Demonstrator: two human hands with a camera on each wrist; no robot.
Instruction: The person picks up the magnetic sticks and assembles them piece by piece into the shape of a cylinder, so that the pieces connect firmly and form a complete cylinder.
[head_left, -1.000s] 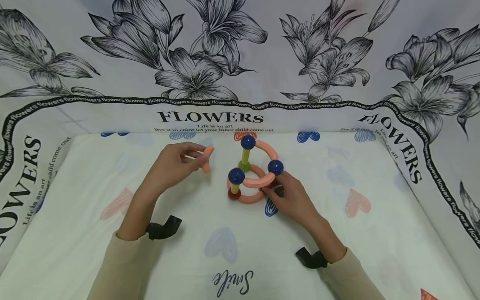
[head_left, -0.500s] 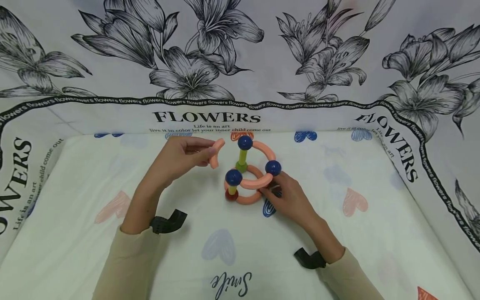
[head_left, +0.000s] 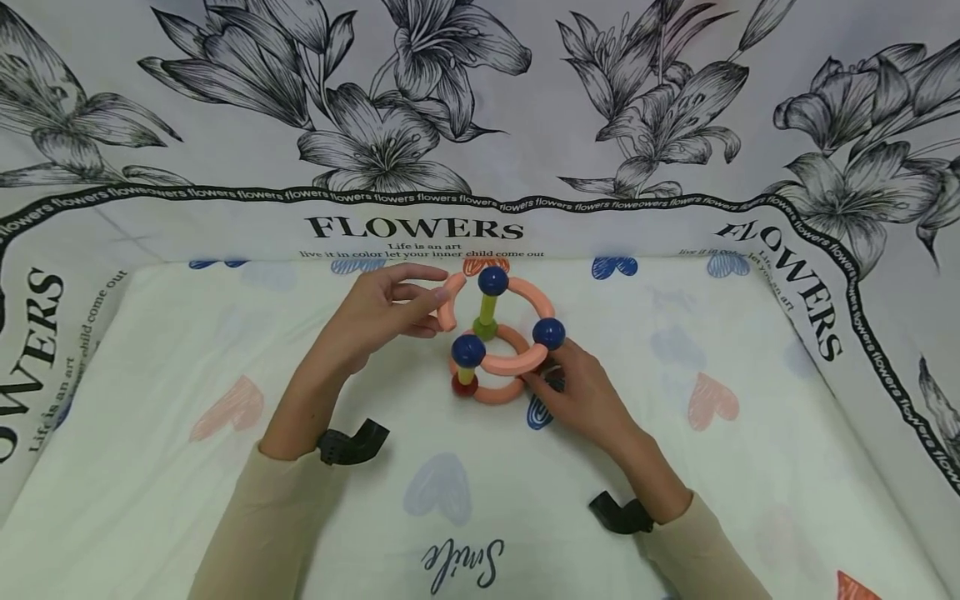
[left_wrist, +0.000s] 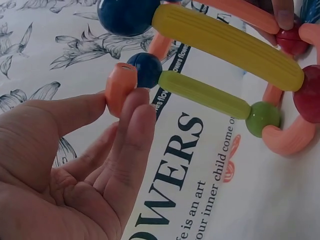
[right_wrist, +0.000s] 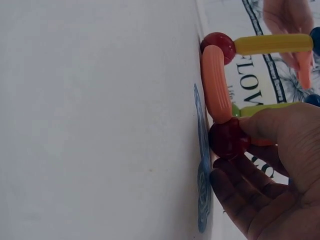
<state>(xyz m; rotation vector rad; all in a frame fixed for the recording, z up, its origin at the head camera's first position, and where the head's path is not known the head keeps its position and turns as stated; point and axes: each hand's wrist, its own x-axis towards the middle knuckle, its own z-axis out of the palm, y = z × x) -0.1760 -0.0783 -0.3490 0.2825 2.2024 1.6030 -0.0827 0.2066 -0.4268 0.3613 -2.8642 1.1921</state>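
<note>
A magnetic stick-and-ball structure stands on the cloth, with a lower ring of curved orange sticks and yellow and green upright rods (left_wrist: 205,95). Curved salmon sticks (head_left: 517,362) join blue balls (head_left: 549,333) along its top. Between thumb and fingertips, my left hand (head_left: 386,312) pinches a loose curved orange stick (head_left: 447,302). That stick is right beside the back-left blue ball (head_left: 492,281), overlapping it in the left wrist view. Low on the right side, my right hand (head_left: 592,400) grips a red ball (right_wrist: 227,140) of the base, hidden in the head view.
A white cloth (head_left: 555,508) printed with hearts lies under the structure. Behind it rises a white fabric backdrop (head_left: 247,229) with black flower drawings. Black wrist bands with camera mounts (head_left: 354,442) sit at both sleeves.
My left hand has moved right and slightly away from me, bringing the curved stick up to the back-left blue ball. My right hand and the structure stay put.
</note>
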